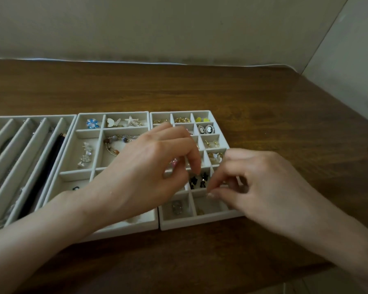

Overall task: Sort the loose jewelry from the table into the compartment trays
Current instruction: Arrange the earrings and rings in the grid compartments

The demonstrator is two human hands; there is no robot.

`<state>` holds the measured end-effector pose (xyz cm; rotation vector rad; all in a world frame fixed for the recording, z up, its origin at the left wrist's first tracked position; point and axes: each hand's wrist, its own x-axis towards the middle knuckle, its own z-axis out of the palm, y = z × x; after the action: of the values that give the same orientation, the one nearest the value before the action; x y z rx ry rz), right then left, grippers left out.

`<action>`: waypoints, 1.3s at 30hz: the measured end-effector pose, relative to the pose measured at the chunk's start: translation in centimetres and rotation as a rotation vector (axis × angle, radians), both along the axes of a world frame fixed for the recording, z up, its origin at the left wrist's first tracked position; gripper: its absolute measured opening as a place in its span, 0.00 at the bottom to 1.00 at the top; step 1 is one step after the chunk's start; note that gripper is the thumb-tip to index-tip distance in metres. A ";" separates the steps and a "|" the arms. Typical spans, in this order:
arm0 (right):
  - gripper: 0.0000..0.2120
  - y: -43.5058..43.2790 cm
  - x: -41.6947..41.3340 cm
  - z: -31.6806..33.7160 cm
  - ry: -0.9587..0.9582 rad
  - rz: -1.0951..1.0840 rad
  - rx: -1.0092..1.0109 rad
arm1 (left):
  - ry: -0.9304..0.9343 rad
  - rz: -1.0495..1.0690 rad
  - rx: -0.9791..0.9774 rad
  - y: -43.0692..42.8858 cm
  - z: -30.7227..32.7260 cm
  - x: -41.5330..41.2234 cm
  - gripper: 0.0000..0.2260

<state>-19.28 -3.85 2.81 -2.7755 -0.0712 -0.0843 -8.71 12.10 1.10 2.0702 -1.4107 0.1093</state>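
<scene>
Three pale compartment trays sit side by side on the wooden table. The right tray [202, 223] has small cells holding earrings, among them a black pair [199, 180], cameo studs [206, 129] and yellow pieces [202, 119]. My left hand [149, 166] hovers over the seam between the middle tray [115, 229] and the right tray, fingers loosely curled, index tip just above the black pair. A small pink piece [173, 163] shows in the gap under those fingers, apparently lying in a cell. My right hand [255, 185] is at the right tray's right side, thumb and fingertips drawn together; anything between them is hidden.
The left tray [0, 209] has long slots with chains and a dark strap [45, 172]. In the middle tray lie a blue flower [92, 123], a butterfly, a starfish and a beaded bracelet [115, 143]. A wall panel backs the table, and the table edge runs diagonally at right.
</scene>
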 end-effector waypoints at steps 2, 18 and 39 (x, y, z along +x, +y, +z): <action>0.02 -0.6 0.2 0.6 0.053 -0.083 0.297 | 0.113 -0.027 0.045 0.0 0.2 -0.2 0.07; 0.04 -1.0 0.8 -0.6 0.020 -0.161 0.880 | 0.522 0.040 -0.142 -0.8 -0.4 -1.3 0.12; 0.07 -0.7 0.3 -0.1 -0.078 -0.090 0.508 | 0.510 0.032 -0.038 -0.8 -0.2 -1.0 0.07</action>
<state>-18.99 -4.57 2.70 -2.2668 0.0494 -0.2038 -9.70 11.35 0.89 1.9084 -1.0514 -0.3531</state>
